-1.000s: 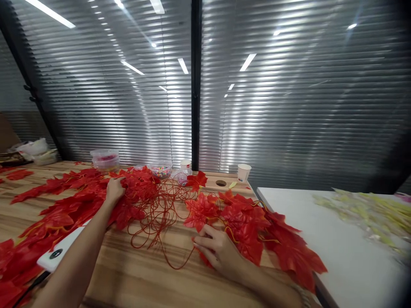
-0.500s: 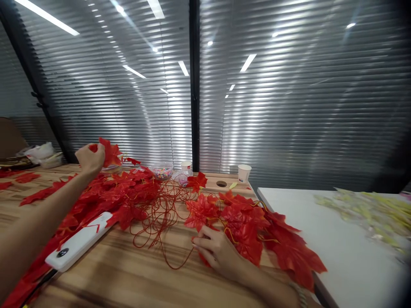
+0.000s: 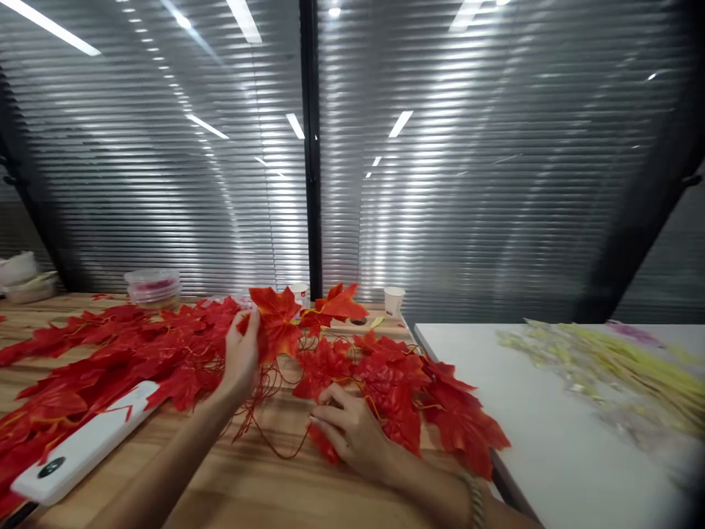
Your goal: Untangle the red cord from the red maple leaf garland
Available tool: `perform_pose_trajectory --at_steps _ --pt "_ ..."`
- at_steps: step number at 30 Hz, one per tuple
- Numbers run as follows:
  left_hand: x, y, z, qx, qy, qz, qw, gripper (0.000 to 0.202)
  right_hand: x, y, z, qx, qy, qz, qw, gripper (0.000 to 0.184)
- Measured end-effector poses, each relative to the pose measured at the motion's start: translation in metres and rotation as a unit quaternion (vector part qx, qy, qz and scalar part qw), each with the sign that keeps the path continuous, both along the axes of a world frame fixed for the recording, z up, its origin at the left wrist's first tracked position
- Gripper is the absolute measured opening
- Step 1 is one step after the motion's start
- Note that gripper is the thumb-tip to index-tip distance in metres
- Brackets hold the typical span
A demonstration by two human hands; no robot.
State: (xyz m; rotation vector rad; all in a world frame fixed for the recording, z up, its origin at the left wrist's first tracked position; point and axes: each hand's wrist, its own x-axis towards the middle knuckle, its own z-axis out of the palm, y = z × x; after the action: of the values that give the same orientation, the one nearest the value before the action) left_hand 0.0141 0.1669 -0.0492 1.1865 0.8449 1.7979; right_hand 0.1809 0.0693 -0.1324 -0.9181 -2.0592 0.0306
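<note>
I see my left hand (image 3: 242, 356) pinching one raised leaf (image 3: 275, 323), right hand (image 3: 349, 433) flat, unclenched on the pile (image 3: 402, 400), cord (image 3: 275, 450) tangled.

The left hand (image 3: 242, 358) is held up with fingers pinched together. The right hand (image 3: 351, 433) is laid palm down, fingers loosely spread.

Left hand (image 3: 241, 358) lifts red leaf (image 3: 277, 323); right hand (image 3: 352, 435) presses garland (image 3: 396, 382).
</note>
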Motion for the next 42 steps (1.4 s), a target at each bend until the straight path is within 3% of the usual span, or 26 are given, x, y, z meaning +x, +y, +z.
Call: perform_pose_trajectory --at_steps 3,6,10,15,18,20,23,26,30,35,38,42 --pt "0.018 -0.002 -0.032 -0.025 0.0 -0.016 1.0 0.034 0.001 0.002 -0.004 0.03 0.043 -0.019 0.998 0.019" --pt "0.016 -0.005 -0.051 -0.026 0.042 -0.005 0.999 0.032 0.002 0.002 -0.003 0.062 0.073 -0.039 0.995 0.02" --pt "0.01 -0.01 -0.058 0.003 0.101 0.008 0.995 0.027 0.004 0.004 0.002 0.049 0.113 -0.082 0.989 0.021" --pt "0.016 -0.013 -0.066 -0.006 0.151 -0.035 0.988 0.021 0.009 0.008 0.004 0.019 0.149 -0.096 0.984 0.022" --pt "0.019 -0.018 -0.066 0.051 0.206 0.0 0.977 0.019 0.01 0.01 0.004 0.033 0.159 -0.095 0.982 0.021" --pt "0.017 -0.023 -0.061 0.138 0.288 0.058 0.946 0.026 0.01 0.01 0.004 0.034 0.157 -0.095 0.982 0.02" --pt "0.015 -0.033 -0.051 0.266 0.408 0.119 0.865 0.021 0.009 0.009 0.004 0.031 0.15 -0.093 0.984 0.02" --pt "0.014 -0.039 -0.049 0.333 0.451 0.091 0.823 0.017 0.009 0.007 0.004 0.037 0.143 -0.095 0.984 0.021" --pt "0.016 -0.038 -0.058 0.326 0.431 0.009 0.841 0.02 0.01 0.006 0.004 0.043 0.123 -0.091 0.987 0.021" --pt "0.021 -0.043 -0.062 0.206 0.375 -0.084 0.9 0.015 0.011 0.006 0.003 0.045 0.08 -0.096 0.991 0.024" --pt "0.025 -0.048 -0.059 0.133 0.34 -0.108 0.925 0.013 0.013 0.006 0.002 0.05 0.03 -0.115 0.992 0.025" --pt "0.029 -0.049 -0.058 0.075 0.32 -0.121 0.937 0.011 0.015 0.006 0.003 0.069 -0.013 -0.14 0.988 0.027"
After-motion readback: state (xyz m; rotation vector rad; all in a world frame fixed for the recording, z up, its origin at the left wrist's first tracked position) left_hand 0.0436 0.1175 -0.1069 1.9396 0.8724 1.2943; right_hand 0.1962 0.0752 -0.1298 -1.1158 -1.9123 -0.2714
